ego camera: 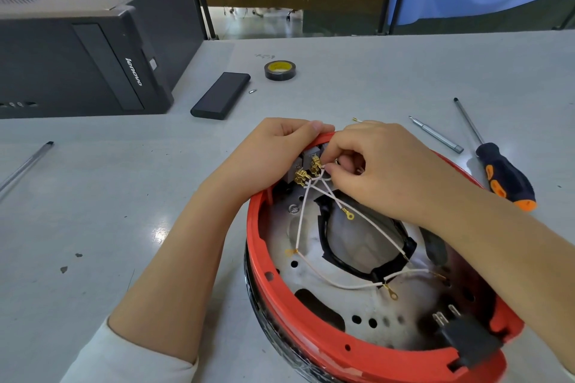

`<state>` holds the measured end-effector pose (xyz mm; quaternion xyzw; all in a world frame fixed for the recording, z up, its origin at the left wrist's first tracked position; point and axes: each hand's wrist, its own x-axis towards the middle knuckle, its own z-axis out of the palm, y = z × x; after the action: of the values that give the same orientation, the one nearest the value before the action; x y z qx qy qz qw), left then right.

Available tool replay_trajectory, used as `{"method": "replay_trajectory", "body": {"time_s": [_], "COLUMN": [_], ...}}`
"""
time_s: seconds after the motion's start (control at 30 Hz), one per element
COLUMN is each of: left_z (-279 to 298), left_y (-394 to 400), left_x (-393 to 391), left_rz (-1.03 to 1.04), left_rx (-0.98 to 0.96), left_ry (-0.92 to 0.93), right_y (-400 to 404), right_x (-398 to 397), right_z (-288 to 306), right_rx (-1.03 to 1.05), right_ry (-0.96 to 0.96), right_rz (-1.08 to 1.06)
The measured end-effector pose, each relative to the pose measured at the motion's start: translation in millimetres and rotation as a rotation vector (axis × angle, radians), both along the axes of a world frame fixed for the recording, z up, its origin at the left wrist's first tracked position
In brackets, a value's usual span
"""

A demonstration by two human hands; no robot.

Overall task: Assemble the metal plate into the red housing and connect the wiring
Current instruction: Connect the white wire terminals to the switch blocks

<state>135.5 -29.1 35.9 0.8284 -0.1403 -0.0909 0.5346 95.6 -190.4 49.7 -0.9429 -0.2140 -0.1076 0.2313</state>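
The round red housing lies open side up at the lower right of the table. Inside it sits the perforated metal plate, its centre opening edged in black tape. White wires with gold ring terminals cross the plate and run to gold connectors on grey switch blocks at the housing's far rim. My left hand grips that far rim from outside, thumb over the edge. My right hand reaches over the housing and pinches a wire end beside the connectors. A black power socket sits at the near rim.
An orange-and-black screwdriver and a silver bit shaft lie at right. A roll of black tape, a black rectangular case and a small screw lie behind the housing. A computer tower lies at far left, with a pen in front of it.
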Motion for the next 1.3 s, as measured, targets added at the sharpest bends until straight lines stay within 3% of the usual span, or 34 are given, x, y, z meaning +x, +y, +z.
{"method": "replay_trajectory", "body": {"time_s": [0.97, 1.17, 1.3], "left_z": [4, 3, 5], "left_y": [1, 4, 2], "left_x": [-3, -4, -4], "left_rz": [-0.025, -0.007, 0.011], "left_rx": [0.053, -0.014, -0.031], "left_ry": [-0.041, -0.026, 0.006], "right_y": [11, 14, 21], "right_x": [-5, -12, -16], "right_z": [0, 7, 8], "right_rx": [-0.009, 0.048, -0.039], "right_ry": [-0.078, -0.156, -0.131], "right_rz": [-0.076, -0.077, -0.09]}}
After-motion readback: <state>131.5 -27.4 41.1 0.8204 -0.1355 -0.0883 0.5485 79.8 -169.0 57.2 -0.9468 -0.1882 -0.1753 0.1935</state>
